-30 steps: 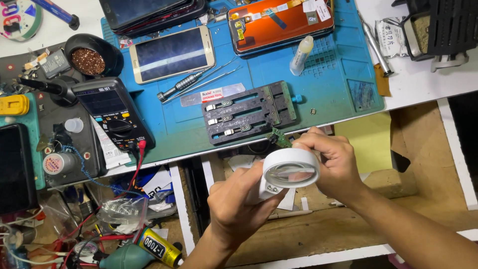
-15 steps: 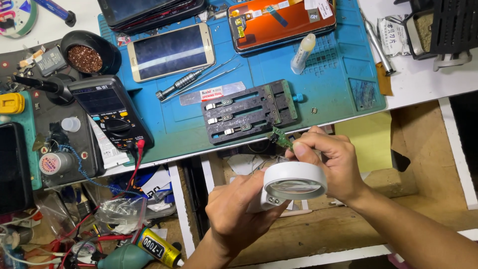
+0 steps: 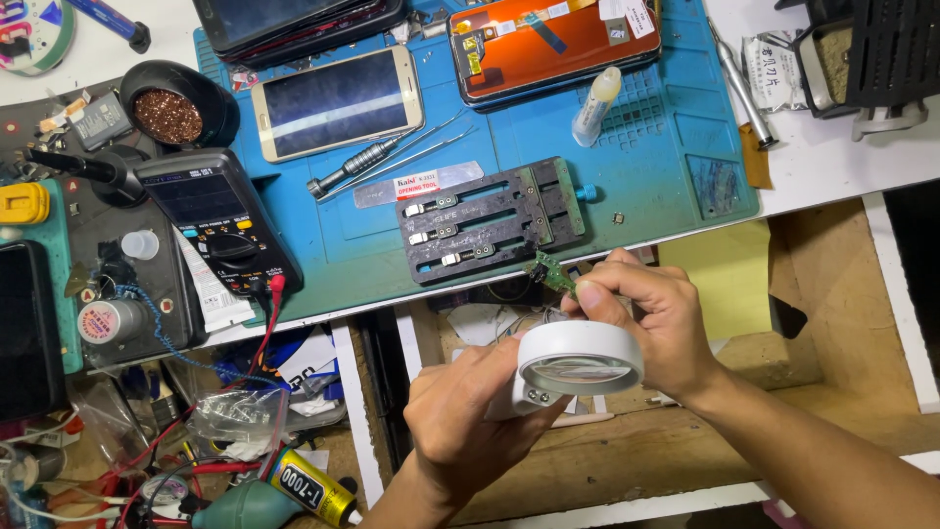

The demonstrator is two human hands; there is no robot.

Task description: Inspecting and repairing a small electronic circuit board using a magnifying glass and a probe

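One white round magnifier (image 3: 580, 360), gripped in left hand (image 3: 470, 416) fingers over the open drawer (image 3: 783, 323). One small green circuit board (image 3: 554, 274), pinched by right hand (image 3: 654, 323), mostly hidden. Two phones (image 3: 338, 101) on blue mat (image 3: 676, 147); a third cut off.

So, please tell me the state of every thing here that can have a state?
left hand: gripping the round magnifier
right hand: pinching a small green circuit board
multimeter: screen blank, red lead plugged in
gold phone: face up, screen dark
board holder: empty
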